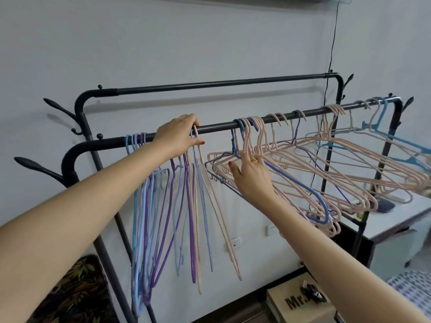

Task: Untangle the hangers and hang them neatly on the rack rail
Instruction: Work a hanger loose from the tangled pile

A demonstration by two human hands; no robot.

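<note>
The black front rail (217, 125) of the rack carries two lots of hangers. At the left, several blue, purple and pink hangers (163, 217) hang straight down side by side. My left hand (179, 136) reaches over the rail just right of them, its fingers curled over the rail and round the hook of a pink hanger (221, 229). To the right, a tangled bunch of pink and blue hangers (326, 173) is swung sideways, almost level. My right hand (249, 173) is under their hooks, fingers curled among the pink necks, thumb spread out.
A second black rail (210, 83) runs behind and higher. Black side pegs (35, 166) stick out at the rack's left end. A white table (396, 220) stands at the right under the hangers. A cardboard box (298, 301) is on the floor, and a black cord (332, 43) hangs down the wall.
</note>
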